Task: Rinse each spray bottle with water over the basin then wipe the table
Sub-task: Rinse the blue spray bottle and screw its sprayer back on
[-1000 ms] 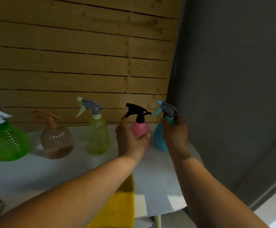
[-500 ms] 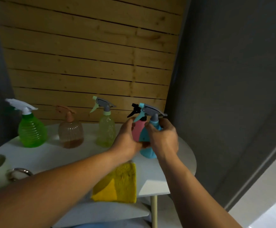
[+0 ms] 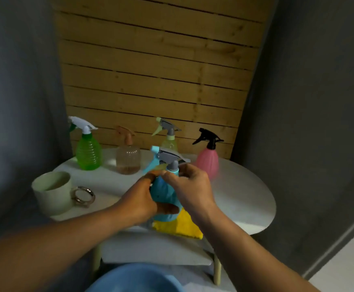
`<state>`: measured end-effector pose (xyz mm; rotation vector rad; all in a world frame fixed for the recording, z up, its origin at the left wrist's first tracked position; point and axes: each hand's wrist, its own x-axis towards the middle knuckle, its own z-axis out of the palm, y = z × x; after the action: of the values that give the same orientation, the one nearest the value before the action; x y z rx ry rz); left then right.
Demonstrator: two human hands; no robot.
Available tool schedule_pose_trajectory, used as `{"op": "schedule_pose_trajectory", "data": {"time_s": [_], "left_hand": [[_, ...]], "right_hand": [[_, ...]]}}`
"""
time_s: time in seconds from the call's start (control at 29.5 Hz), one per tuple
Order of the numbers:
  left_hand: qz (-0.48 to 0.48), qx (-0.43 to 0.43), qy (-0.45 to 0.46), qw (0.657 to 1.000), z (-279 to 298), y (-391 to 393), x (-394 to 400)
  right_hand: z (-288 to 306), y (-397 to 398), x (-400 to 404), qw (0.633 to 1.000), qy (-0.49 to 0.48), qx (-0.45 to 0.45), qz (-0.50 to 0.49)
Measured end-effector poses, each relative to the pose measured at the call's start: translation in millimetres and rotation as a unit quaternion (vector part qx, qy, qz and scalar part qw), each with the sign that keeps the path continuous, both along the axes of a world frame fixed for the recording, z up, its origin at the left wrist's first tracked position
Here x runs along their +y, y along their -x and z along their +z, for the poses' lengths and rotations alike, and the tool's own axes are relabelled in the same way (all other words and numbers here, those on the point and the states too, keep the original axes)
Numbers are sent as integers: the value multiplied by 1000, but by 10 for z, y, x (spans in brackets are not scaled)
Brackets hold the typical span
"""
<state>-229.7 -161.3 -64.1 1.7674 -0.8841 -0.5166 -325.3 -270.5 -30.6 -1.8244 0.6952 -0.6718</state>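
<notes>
Both hands grip the blue spray bottle (image 3: 165,192): left hand (image 3: 139,200) body, right hand (image 3: 189,187) neck

Four spray bottles (image 3: 128,152) in a row at the table's (image 3: 245,199) back, mug (image 3: 52,193) front-left, basin (image 3: 136,279) below.

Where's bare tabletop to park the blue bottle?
Right side of the table, between the pink bottle and the rim. Smaller patch between the mug and the yellow cloth. The back row, green bottle through pink bottle, is crowded.
</notes>
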Motion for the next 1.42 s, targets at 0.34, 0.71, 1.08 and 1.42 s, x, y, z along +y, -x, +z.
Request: {"op": "schedule_pose_trajectory", "data": {"time_s": [0.34,0.71,1.08,1.42], "left_hand": [[38,-61,-24,997,-236,-39,864],[19,-7,-34,999,-604,151,1353],[-86,156,-19,984,-692,-23,1626],[-27,154,-35,987,-646,79,1711]], "right_hand": [[-33,-8,435,994,14,10,112],[41,115,615,938,216,169,215],[-159,76,588,948,34,156,276],[-216,-66,607,952,-73,126,271]]}}
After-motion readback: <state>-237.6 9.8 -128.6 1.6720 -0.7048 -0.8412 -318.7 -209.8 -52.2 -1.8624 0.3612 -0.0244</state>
